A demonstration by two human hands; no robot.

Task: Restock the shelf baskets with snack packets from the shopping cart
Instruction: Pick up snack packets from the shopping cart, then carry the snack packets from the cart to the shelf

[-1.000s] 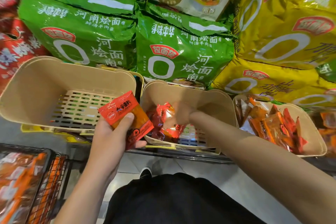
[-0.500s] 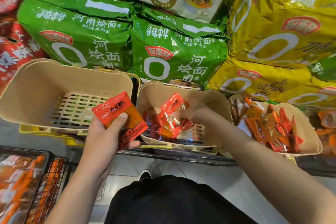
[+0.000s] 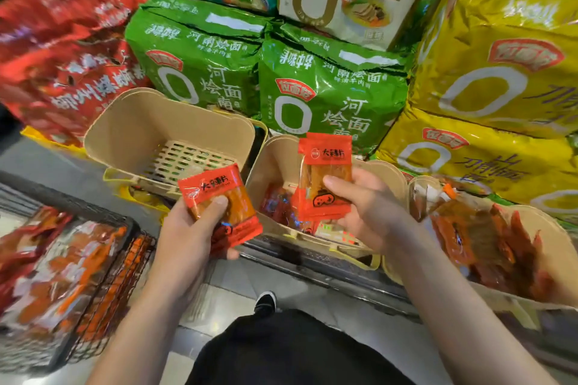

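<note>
Above the baskets (image 3: 131, 122), each hand (image 3: 187, 228) grips seemingly several packets (image 3: 325, 178).

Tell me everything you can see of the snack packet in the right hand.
The snack packet in the right hand is a flat glossy plastic sachet: red top band with white logo and dark characters, clear middle showing orange-brown strips, red bottom with a black cartoon mark. It stands nearly upright above the middle basket. The right hand grips it, thumb across its front, fingers behind. More red packet edges show directly behind it; how many is unclear.
</note>
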